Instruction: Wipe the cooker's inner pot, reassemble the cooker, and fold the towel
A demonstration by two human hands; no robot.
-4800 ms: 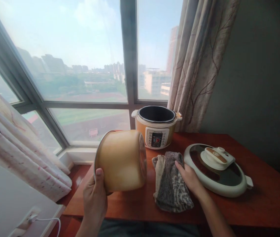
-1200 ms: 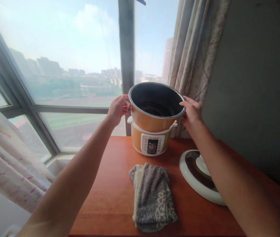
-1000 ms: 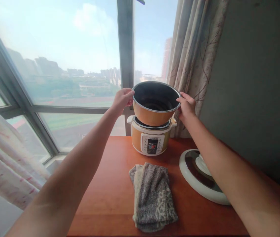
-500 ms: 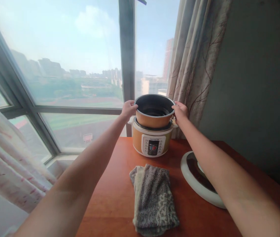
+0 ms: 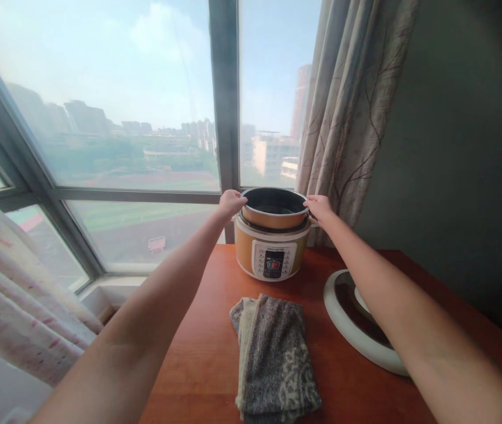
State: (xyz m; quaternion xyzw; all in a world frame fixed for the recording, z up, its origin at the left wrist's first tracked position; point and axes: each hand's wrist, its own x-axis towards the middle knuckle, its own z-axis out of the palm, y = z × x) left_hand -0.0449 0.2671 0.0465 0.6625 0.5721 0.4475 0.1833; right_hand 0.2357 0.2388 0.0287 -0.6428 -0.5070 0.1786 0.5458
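Between my hands is a round inner pot, orange-tan outside and dark inside, with a pale rim. Its lower part sits inside the opening of the rice cooker, a gold and white body with a control panel on its front. My left hand pinches the rim at the left. On the opposite side my right hand grips the rim, fingers closed. The pot's bottom is hidden within the cooker.
A folded grey patterned towel lies on the reddish wooden table in front of the cooker. At the right rests a round lid with a white rim, partly behind my right forearm. Windows and a curtain stand behind.
Both hands have moved down with the inner pot, which now sits lower in the rice cooker. Towel and lid stay where they were.
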